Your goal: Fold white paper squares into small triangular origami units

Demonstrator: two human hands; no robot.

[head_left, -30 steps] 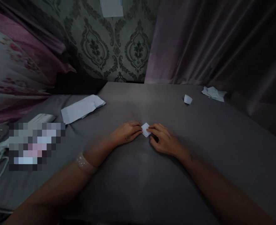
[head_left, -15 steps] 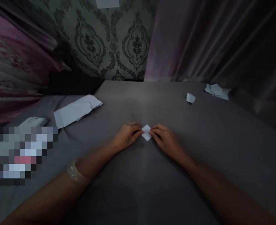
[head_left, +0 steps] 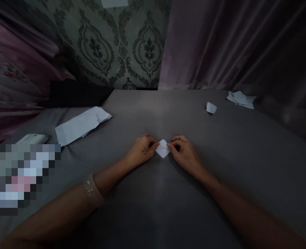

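Note:
A small folded piece of white paper (head_left: 163,149), shaped like a diamond, is between my two hands over the grey sheet (head_left: 153,117). My left hand (head_left: 144,148) pinches its left corner between thumb and finger. At the right corner, the thumb and index finger of my right hand (head_left: 184,152) grip the paper, while the other fingers of that hand are loosely curled. A crease shows across the paper. The edges under my fingertips are hidden.
White sheets of paper (head_left: 77,126) lie at the left, near a black cloth (head_left: 77,95) and a pale boxy object (head_left: 33,139). A blurred patch covers the lower left. A small paper piece (head_left: 211,108) and crumpled paper (head_left: 241,99) lie far right, before the curtain (head_left: 207,45).
The paper's top now shows a split, layered point, and the fingers of my right hand have lifted slightly. My left hand has turned a little. The whole view has shifted slightly.

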